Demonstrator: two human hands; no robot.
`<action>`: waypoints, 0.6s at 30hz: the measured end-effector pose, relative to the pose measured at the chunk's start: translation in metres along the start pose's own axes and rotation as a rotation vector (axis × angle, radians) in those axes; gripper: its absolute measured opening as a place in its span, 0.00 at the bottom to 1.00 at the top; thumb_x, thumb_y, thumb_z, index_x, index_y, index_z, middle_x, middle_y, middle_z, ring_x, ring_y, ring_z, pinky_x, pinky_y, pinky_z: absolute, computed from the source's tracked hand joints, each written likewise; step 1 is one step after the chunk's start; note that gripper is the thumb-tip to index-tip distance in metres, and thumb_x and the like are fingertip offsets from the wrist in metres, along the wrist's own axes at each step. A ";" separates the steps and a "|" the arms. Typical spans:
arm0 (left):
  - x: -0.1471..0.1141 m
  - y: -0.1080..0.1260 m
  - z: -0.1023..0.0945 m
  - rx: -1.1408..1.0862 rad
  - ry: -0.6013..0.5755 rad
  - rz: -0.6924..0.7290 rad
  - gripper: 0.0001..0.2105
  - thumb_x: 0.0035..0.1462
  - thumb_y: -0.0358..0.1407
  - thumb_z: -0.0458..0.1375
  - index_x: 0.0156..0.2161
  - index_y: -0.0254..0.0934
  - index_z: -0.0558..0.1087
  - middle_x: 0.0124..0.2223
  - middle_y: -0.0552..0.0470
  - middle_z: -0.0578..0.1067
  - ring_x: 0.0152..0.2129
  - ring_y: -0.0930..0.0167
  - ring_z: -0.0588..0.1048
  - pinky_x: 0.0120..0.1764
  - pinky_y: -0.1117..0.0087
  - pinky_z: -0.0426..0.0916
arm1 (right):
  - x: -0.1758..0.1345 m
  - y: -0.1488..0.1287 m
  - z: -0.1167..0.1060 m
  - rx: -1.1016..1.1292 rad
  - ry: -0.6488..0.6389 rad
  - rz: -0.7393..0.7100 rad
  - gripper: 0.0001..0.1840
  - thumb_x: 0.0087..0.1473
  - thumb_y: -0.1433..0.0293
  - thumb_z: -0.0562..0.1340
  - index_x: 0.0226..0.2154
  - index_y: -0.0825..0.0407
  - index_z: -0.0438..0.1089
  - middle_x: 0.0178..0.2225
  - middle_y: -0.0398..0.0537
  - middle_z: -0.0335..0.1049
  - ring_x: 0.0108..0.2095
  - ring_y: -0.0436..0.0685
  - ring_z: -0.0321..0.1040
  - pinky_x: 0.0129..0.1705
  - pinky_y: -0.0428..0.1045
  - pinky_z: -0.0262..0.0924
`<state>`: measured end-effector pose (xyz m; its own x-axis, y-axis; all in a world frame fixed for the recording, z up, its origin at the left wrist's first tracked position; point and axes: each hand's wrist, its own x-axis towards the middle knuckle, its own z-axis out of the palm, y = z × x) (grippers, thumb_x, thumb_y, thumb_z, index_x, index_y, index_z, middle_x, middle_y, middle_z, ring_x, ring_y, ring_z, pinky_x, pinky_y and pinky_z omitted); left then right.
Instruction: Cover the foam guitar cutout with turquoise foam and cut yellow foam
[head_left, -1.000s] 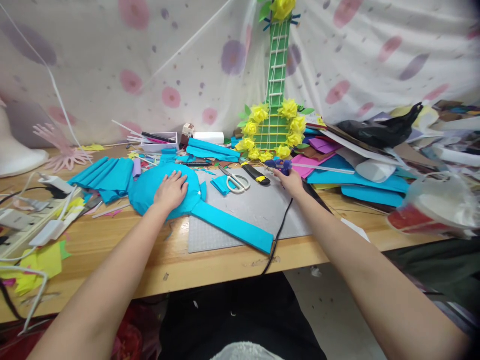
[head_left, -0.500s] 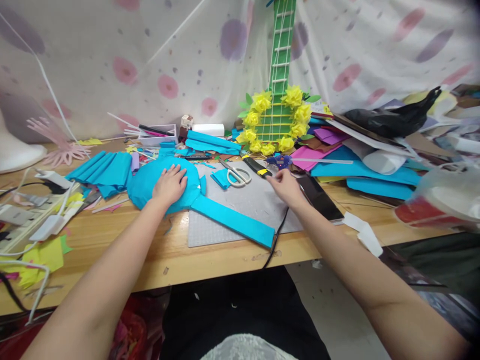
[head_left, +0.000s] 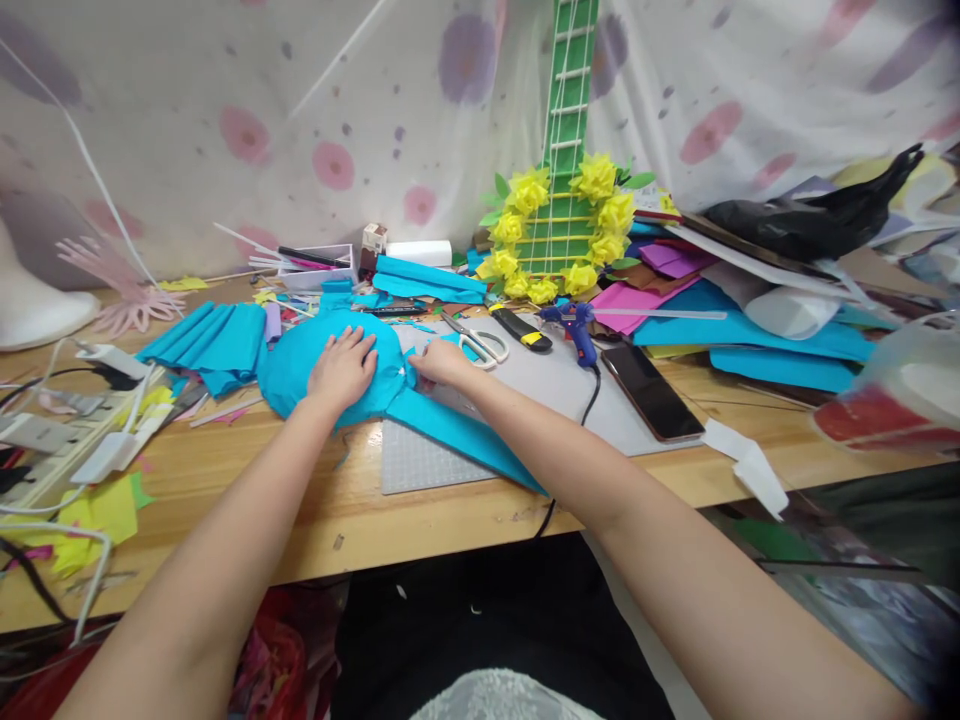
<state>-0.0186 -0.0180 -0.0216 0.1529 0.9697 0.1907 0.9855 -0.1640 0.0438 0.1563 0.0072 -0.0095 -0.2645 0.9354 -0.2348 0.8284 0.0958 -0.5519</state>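
A round shape covered in blue crepe paper [head_left: 296, 365] lies on the table, with a long blue strip [head_left: 457, 432] running from it toward the front right. My left hand [head_left: 343, 368] rests flat on top of the round part, fingers stretched out. At the joint between round part and strip, my right hand [head_left: 442, 362] pinches a small blue paper flap [head_left: 410, 368]. Behind that hand lie white-handled scissors [head_left: 487, 347], partly hidden by it. A black and yellow utility knife [head_left: 523, 329] and a blue glue gun [head_left: 576, 328] lie farther right.
A grey cutting mat [head_left: 420, 470] lies under the strip. A phone [head_left: 652, 392] is at its right edge. Behind stands a green paper guitar [head_left: 559, 235] ringed with yellow flowers. Coloured sheets [head_left: 780, 365] pile up at right; a power strip [head_left: 67, 440] with cables sits at left.
My right hand has moved left from beside the utility knife and glue gun to the flap at the blue joint. My left hand has stayed on the round part.
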 end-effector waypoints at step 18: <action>0.000 -0.001 0.003 -0.013 0.001 0.004 0.24 0.63 0.39 0.40 0.59 0.33 0.64 0.64 0.44 0.59 0.62 0.62 0.54 0.62 0.57 0.47 | 0.003 -0.003 0.016 0.197 -0.054 -0.090 0.12 0.60 0.66 0.50 0.30 0.53 0.64 0.18 0.41 0.68 0.16 0.46 0.62 0.24 0.42 0.57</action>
<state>-0.0196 -0.0170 -0.0241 0.1567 0.9688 0.1919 0.9838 -0.1702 0.0556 0.1449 0.0045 -0.0214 -0.3631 0.9061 -0.2170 0.6893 0.1046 -0.7169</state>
